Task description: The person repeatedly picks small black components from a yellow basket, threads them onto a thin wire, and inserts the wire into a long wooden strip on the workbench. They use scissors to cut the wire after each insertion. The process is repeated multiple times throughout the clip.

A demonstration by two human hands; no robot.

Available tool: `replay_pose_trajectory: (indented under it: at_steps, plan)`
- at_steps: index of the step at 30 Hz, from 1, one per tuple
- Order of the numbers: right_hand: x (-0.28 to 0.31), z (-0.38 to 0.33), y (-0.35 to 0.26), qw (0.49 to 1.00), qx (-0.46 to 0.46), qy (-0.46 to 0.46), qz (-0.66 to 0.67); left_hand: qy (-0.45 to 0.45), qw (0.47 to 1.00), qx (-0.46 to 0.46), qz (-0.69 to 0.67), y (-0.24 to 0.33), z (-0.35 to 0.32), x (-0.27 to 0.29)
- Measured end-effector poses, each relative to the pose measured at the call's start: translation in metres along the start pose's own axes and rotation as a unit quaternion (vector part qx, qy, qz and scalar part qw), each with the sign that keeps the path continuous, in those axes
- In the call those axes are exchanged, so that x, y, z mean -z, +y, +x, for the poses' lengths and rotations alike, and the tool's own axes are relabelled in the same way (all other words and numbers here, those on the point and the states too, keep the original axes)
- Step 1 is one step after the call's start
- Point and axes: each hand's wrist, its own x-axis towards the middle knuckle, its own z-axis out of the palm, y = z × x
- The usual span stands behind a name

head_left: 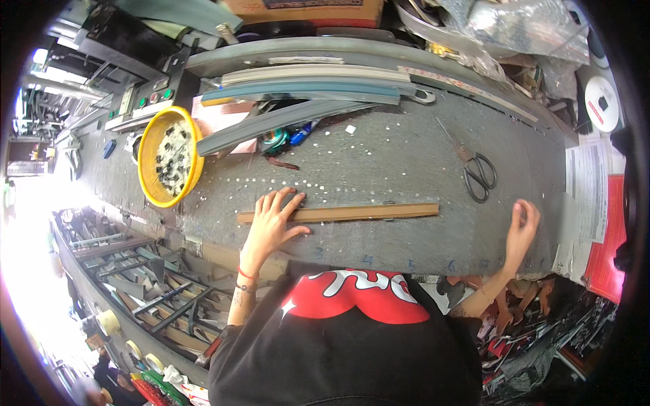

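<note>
My left hand lies with fingers spread over the left part of a long, flat brown strip on the grey workbench. Its thumb points right along the strip's near side. Above the right end of the bench, apart from the strip, is my right hand, thumb and fingertips drawn together. Anything pinched there is hidden or too small to name. Small white bits lie in a loose row just beyond the strip. Between strip and right hand, slightly farther back, rest dark-handled scissors.
A yellow basket at the left holds small black and white pieces. Grey and blue long profiles lie along the back, near a control box with green buttons. Plastic bags crowd the back right. An open bin of offcuts stands lower left.
</note>
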Motion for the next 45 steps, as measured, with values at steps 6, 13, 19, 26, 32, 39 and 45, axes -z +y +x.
replay_pose_trajectory:
  at_steps: [6, 13, 19, 26, 32, 39, 45]
  plan:
    - [-0.069, 0.003, -0.129, 0.995, 0.087, -0.042, 0.032, 0.028, 0.997, 0.072, 0.008, -0.05, -0.039, 0.02]
    - [-0.167, -0.065, -0.276, 0.926, 0.185, -0.256, 0.207, 0.113, 0.989, 0.037, -0.09, -0.103, -0.072, 0.066]
    - [-0.191, -0.092, -0.355, 0.908, 0.218, -0.311, 0.179, 0.225, 0.955, 0.113, -0.154, -0.176, -0.079, 0.136]
    - [-0.167, -0.127, -0.352, 0.944, 0.129, -0.235, 0.19, 0.15, 0.981, 0.108, -0.051, -0.258, 0.014, 0.124]
    - [-0.133, -0.171, -0.313, 0.964, -0.016, -0.215, 0.154, 0.102, 0.984, 0.138, 0.039, -0.264, 0.029, 0.096]
    - [-0.154, -0.199, -0.303, 0.969, -0.04, -0.205, 0.129, 0.104, 0.972, 0.172, -0.121, -0.275, 0.024, 0.102]
    - [-0.177, -0.215, -0.345, 0.967, -0.01, -0.22, 0.131, 0.12, 0.968, 0.116, -0.186, -0.246, 0.004, 0.135]
